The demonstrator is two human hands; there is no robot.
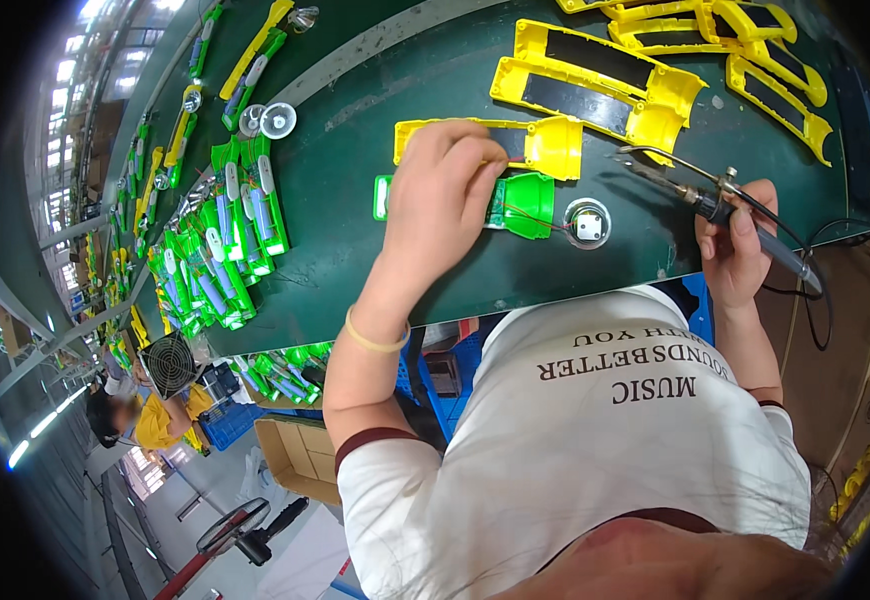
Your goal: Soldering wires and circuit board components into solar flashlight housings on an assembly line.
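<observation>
My left hand (440, 195) is over a yellow half-shell (557, 148) and a green half-shell (529, 205), hiding part of both. Its thumb and fingertips are pinched together, and a thin red wire (518, 159) shows at them. Thin wires run from the green shell to a round clear lamp reflector (588, 223) with a white square piece in its middle. My right hand (740, 240) grips a soldering iron (780, 255) by its dark handle. A curved metal tube (670, 152) is fixed to the iron, and its tip points left above the table.
Several yellow half-shells with black panels (575, 95) lie at the far side of the green table (345, 200). A pile of green shells with batteries (217, 240) covers the left, beside loose reflectors (277, 120). A black cable (825, 300) hangs at right. Another person (160, 422) is at far left.
</observation>
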